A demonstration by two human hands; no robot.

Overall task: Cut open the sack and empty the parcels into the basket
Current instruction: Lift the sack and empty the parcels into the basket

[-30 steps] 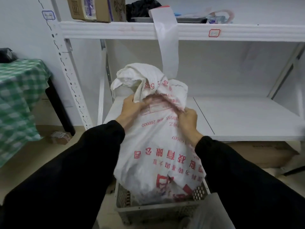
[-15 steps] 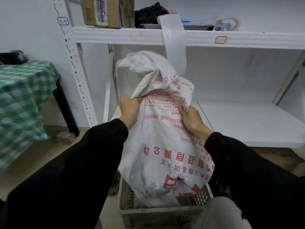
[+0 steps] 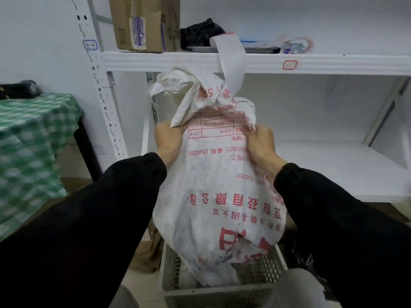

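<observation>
Plainly the woven sack (image 3: 222,196) is soft and slack, probably light, so bunched cloth high on each side looks the surest hold. It hangs upside down, lower end inside the grey basket (image 3: 222,294), while the left hand (image 3: 169,141) and right hand (image 3: 262,145), arms reaching forward, each clench a fistful near its top.
</observation>
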